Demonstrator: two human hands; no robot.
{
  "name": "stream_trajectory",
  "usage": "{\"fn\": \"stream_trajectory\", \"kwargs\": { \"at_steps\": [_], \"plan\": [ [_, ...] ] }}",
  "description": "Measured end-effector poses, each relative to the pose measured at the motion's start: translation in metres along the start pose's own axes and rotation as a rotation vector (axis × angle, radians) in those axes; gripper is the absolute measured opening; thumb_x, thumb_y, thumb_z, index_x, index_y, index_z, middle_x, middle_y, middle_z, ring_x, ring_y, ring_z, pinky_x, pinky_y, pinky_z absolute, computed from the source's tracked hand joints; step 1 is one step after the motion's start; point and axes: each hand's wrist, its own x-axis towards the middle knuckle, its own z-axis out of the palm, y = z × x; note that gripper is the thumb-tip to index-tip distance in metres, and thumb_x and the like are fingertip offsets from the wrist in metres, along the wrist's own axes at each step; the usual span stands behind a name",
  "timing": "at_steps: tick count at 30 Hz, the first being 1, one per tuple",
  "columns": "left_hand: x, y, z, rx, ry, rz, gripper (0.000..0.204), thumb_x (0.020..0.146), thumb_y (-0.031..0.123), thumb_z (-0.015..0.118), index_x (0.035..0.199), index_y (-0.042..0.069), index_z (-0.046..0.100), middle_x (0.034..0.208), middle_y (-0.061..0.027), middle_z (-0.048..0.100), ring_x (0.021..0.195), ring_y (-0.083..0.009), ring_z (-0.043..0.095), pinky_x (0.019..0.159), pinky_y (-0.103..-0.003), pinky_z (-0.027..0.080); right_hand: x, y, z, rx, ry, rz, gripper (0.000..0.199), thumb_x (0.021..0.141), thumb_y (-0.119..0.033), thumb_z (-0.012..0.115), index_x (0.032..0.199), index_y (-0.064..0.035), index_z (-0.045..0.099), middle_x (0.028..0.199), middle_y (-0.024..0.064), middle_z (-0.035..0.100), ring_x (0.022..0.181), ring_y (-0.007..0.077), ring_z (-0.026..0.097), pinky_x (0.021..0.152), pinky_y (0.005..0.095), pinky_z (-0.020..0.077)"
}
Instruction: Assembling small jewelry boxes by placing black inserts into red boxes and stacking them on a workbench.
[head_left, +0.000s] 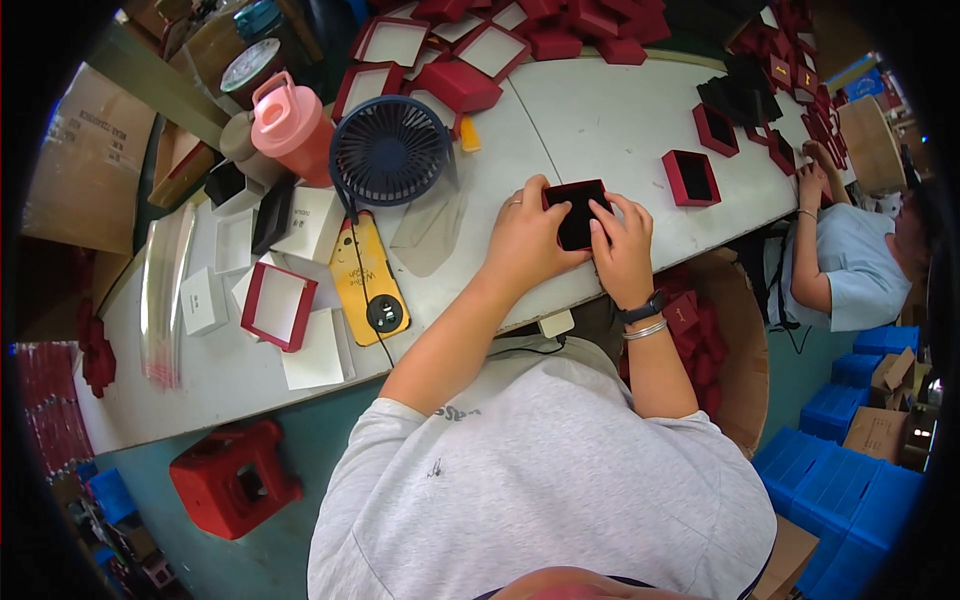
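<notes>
A small red box (578,213) with a black lining sits open-side up on the white table (600,120), just in front of the person's chest, held between both hands. The left hand (525,240) curls around the box's left side, its fingers wrapped along the left edge and top corner, with a ring on one finger. The right hand (622,250) presses on the box from the right, its fingertips lying flat on the black lining and right rim. A dark watch and a thin bracelet (644,328) circle the right wrist.

Just beyond the right hand, apart from it, a second open red box (691,178) with a black inside rests on the table. To the left of the left hand stands a small dark blue desk fan (390,150), with a clear plastic sheet (430,225) lying near its base. A yellow power bank (368,280) with a cable lies beside it. Further left are a pink bottle (290,125), a red-rimmed tray with a white inside (278,306) and several white card pieces.

Along the far edge of the table lies a heap of red boxes and lids (500,40) (too many to count). At the right another person in a light blue top (850,265) works at the same table. A red plastic stool (235,478) stands on the floor at lower left, and blue crates (850,490) sit at lower right.
</notes>
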Motion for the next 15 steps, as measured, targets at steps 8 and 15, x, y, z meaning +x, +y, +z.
{"fn": "stream_trajectory", "kwargs": {
  "at_steps": [8, 15],
  "plan": [
    [0.003, 0.000, 0.004, -0.032, 0.015, -0.037, 0.079, 0.057, 0.039, 0.088, 0.119, -0.002, 0.061, 0.123, -0.0181, 0.050, 0.104, -0.0344, 0.059, 0.092, -0.043, 0.050, -0.011, 0.014, -0.021, -0.052, -0.069, -0.058, 0.016, 0.090, -0.017, 0.065, 0.097, -0.0044, 0.070, 0.105, 0.0062, 0.066, 0.108, 0.0312, 0.053, 0.094, 0.0433, 0.0435],
    [0.003, 0.000, 0.003, 0.016, 0.017, -0.035, 0.071, 0.059, 0.037, 0.085, 0.113, -0.003, 0.061, 0.123, -0.0190, 0.049, 0.112, -0.0365, 0.054, 0.095, -0.044, 0.047, 0.009, 0.023, -0.026, 0.012, -0.425, -0.180, 0.060, 0.094, -0.029, 0.061, 0.145, -0.0025, 0.042, 0.149, 0.0184, 0.042, 0.129, 0.0430, 0.043, 0.108, 0.0478, 0.0359]
  ]
}}
